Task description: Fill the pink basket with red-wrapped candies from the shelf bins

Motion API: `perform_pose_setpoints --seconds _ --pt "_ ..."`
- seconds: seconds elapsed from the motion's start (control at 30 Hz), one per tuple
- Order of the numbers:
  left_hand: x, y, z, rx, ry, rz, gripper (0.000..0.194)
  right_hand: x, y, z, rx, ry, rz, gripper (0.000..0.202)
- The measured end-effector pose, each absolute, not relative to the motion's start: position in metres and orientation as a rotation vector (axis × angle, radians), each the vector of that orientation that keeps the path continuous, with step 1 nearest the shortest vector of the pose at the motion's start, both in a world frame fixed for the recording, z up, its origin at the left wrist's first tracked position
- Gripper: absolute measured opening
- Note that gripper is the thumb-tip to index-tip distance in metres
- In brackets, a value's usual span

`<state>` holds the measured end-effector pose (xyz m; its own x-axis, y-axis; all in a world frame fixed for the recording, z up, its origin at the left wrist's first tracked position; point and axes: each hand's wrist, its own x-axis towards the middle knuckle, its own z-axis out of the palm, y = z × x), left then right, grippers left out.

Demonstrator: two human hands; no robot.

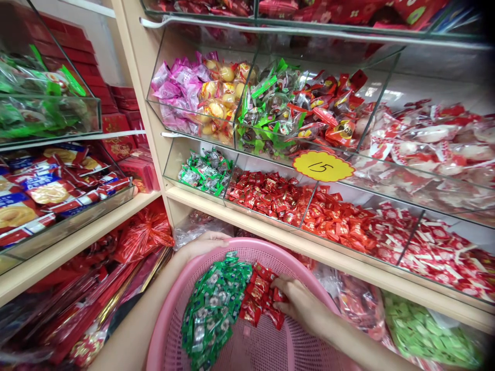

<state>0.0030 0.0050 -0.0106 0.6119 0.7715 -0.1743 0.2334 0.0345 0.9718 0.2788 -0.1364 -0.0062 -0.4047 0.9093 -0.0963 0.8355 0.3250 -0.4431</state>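
A pink plastic basket (170, 304) with a perforated wall is tilted towards me below the shelves. My left hand (207, 243) is closed over its far left rim, the fingertips partly out of sight. Inside the basket, my right hand (296, 299) has its fingers curled round some red-wrapped candies (279, 296). More red candies (257, 291) lie beside its fingers. To their left is a larger heap of green-wrapped candies (216, 304). Part of the basket's bottom shows between the candies and me.
Clear bins on the shelf ahead hold green-and-silver candies (207, 170), red candies (266, 193) and red-and-white candies (436, 242). A yellow tag (324, 166) reads 15. The wooden shelf edge (270, 221) runs just above the basket. A bag of green items (429, 330) lies low at right.
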Motion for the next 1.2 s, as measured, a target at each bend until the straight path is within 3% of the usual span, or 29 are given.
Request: perform_pose_setpoints --seconds 0.3,0.63,0.87,1.2 --pt "0.003 0.006 -0.011 1.550 0.866 0.516 0.042 0.274 -0.125 0.028 -1.671 -2.292 0.801 0.033" --pt "0.006 0.001 -0.005 1.418 0.801 0.516 0.042 0.263 -0.097 0.031 -1.671 -2.458 0.379 0.036" --pt "0.003 0.004 -0.011 1.456 0.859 0.527 0.044 0.251 -0.096 0.026 -1.621 -2.593 0.425 0.050" --pt "0.003 0.006 -0.013 1.471 0.888 0.524 0.044 0.224 -0.093 0.028 -1.704 -2.742 0.308 0.048"
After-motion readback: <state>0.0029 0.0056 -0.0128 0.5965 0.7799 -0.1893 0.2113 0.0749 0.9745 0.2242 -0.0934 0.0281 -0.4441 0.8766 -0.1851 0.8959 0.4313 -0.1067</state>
